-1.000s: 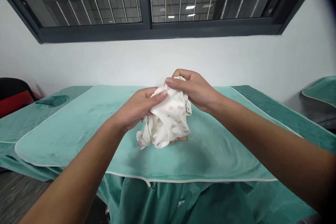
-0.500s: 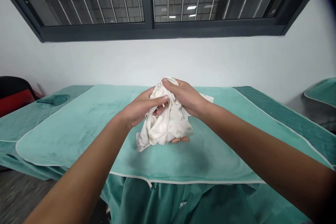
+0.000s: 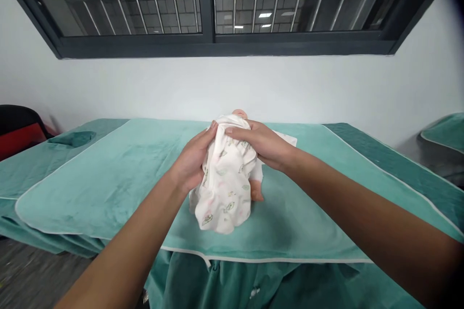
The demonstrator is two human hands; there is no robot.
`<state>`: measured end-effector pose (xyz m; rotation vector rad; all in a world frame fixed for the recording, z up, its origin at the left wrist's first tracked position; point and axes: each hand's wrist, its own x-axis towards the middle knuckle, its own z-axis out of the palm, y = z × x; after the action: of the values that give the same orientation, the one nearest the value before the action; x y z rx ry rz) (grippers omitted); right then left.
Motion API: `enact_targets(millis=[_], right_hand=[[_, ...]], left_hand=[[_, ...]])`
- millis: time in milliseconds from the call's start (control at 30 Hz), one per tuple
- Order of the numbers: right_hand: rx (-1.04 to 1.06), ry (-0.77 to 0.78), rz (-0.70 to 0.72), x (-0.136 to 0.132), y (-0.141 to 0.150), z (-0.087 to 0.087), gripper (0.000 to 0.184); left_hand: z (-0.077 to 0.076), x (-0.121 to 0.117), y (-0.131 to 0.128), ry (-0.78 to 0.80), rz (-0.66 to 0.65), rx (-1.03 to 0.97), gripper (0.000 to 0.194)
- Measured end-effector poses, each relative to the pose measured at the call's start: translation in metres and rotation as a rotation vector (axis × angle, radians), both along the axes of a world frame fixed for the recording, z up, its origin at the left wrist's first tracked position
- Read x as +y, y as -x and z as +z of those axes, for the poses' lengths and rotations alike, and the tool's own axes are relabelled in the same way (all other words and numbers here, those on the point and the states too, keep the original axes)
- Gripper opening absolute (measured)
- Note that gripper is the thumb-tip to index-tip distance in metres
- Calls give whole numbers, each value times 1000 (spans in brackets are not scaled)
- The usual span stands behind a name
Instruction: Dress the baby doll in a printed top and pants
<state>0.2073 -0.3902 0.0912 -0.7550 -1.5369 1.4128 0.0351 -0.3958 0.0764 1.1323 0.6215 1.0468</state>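
A white printed baby garment (image 3: 224, 186) covers a doll lying on the light teal pad (image 3: 108, 178). Only the top of the doll's head (image 3: 239, 113) and a bit of limb (image 3: 256, 192) show. My left hand (image 3: 192, 159) grips the cloth on its left side near the top, fingers curled into the fabric. From the right, my right hand (image 3: 263, 142) holds the upper edge, thumb and fingers closed on the cloth. A white piece of fabric (image 3: 284, 137) peeks out behind my right wrist.
The pad lies on a table draped in darker teal cloth (image 3: 362, 147), against a white wall under a barred window. A small teal bundle (image 3: 72, 139) sits at the far left. A black and red thing (image 3: 18, 130) stands left of the table; another teal-covered surface (image 3: 444, 130) is at the right.
The bunched garment has been drawn down and spread over the doll, which now lies lengthwise towards me. Both hands have shifted from a tight bunch to the cloth's upper edge.
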Motion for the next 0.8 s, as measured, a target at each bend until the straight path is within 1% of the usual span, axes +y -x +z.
enact_targets(millis=[67, 133, 200, 233, 300, 367, 433, 467, 533, 633, 667, 733, 767, 800], right_hand=[[71, -22, -91, 3, 1, 1, 12], [94, -35, -163, 4, 1, 0, 10], [91, -24, -189, 3, 0, -1, 12], [92, -17, -178, 1, -1, -3, 14], [75, 10, -83, -3, -5, -6, 20], [-1, 47, 68, -6, -10, -9, 29], [-120, 75, 178, -8, -15, -12, 35], [-161, 79, 189, -8, -17, -13, 37], [-149, 72, 130, -6, -20, -15, 37], [-24, 74, -36, -3, -19, -18, 33], [-2, 74, -82, -2, -18, -20, 32], [16, 76, -146, -1, -15, -22, 32], [31, 76, -160, -2, -15, -23, 33], [52, 74, -163, -3, -14, -24, 34]], left_hand=[[-3, -2, -1, -1, -31, 61, 54], [-4, -3, 0, -29, -110, 144, 52], [-4, -4, 0, -48, -168, 195, 49], [-4, -4, 0, -51, -162, 187, 48], [-5, -2, -1, -52, -91, 103, 45], [-8, 0, -3, -40, -26, 0, 48], [-13, 0, -6, -5, -16, -42, 52], [-15, 0, -7, 16, -18, -39, 53], [-21, -1, -9, 51, -12, 0, 53], [-25, -3, -10, 49, -6, 73, 52], [-25, -3, -9, 43, -39, 100, 52], [-23, -4, -7, 47, -149, 168, 51], [-21, -4, -5, 53, -198, 203, 50], [-19, -4, -4, 56, -219, 224, 48]])
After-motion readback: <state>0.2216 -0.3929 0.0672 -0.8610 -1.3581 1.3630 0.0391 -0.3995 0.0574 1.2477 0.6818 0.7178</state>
